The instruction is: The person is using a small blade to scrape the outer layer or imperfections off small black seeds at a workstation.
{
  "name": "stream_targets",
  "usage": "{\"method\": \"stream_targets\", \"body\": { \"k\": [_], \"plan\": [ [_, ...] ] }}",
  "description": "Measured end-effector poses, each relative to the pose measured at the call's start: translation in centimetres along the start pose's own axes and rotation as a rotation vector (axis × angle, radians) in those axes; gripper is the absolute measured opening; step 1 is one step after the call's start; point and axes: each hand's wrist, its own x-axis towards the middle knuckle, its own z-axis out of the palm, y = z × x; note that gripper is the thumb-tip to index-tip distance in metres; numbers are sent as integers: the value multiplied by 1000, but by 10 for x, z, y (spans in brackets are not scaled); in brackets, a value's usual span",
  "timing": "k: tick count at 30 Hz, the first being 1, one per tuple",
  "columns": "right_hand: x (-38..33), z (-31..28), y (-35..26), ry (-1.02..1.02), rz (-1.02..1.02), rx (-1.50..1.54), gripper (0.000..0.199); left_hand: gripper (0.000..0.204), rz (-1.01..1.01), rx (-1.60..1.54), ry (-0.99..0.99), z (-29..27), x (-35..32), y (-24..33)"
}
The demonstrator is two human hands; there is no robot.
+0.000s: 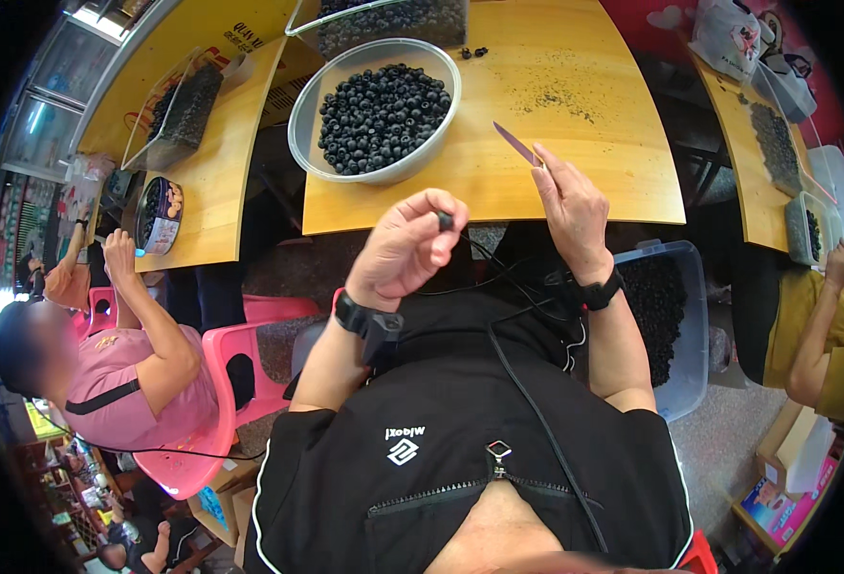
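My left hand (407, 247) is raised in front of my chest and pinches a small black round fruit (446, 221) between thumb and fingertips. My right hand (572, 212) grips a small knife (517, 144) whose thin pinkish blade points up and left over the yellow table (584, 172). The two hands are a short way apart, near the table's front edge. Beyond my left hand stands a large clear round bowl (307, 143), filled with several black fruits (382, 115).
A clear bin of dark fruit (670, 316) sits on the floor at my right. More trays of dark fruit (187, 110) lie on neighbouring tables. One person in pink sits on a pink chair (240, 364) at left; another person's arm (814, 335) shows at right.
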Motion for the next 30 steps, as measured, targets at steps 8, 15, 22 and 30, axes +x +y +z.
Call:
{"method": "stream_targets", "body": {
  "k": [8,15,22,30],
  "plan": [
    [-1,3,-1,-65,3,-48,28,11,137,503,255,-4,29,116],
    [-2,5,-1,-34,-46,-49,27,8,-186,612,381,-52,83,160],
    [-1,3,-2,-19,-63,-27,27,28,-314,1771,448,-58,120,146],
    [-2,-1,1,-5,-51,-7,27,22,-315,1759,413,-35,118,141]
  ]
}}
